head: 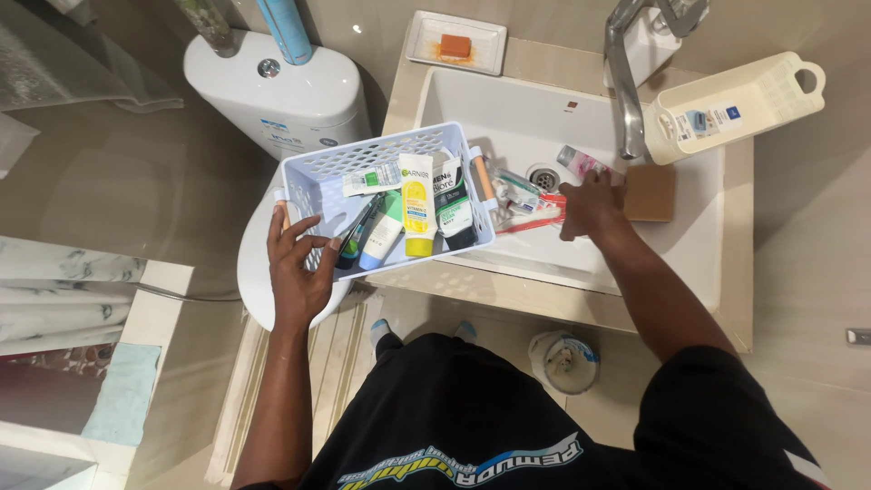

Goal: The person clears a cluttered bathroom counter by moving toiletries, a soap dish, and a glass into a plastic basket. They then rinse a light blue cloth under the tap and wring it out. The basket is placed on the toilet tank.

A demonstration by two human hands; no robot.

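A pale blue slotted basket (pixel 313 186) is held over the sink's left edge by the left hand (pixel 298 268), fingers curled on its near-left rim. Inside it, a yellow tube (pixel 416 205), a green-white tube (pixel 385 231), a black-white tube (pixel 451 201) and a small white tube with a green label (pixel 370 180) are laid side by side. The right hand (pixel 592 207) is set down in the white sink (pixel 689 227), fingers closed around toothbrushes in clear packs (pixel 526 204). Beside it a brown square block (pixel 650 192) is seen. At far right, a cream basket (pixel 735 104) with a blue-white label lies tipped on the sink rim. A soap dish (pixel 426 41) with an orange bar sits far behind.
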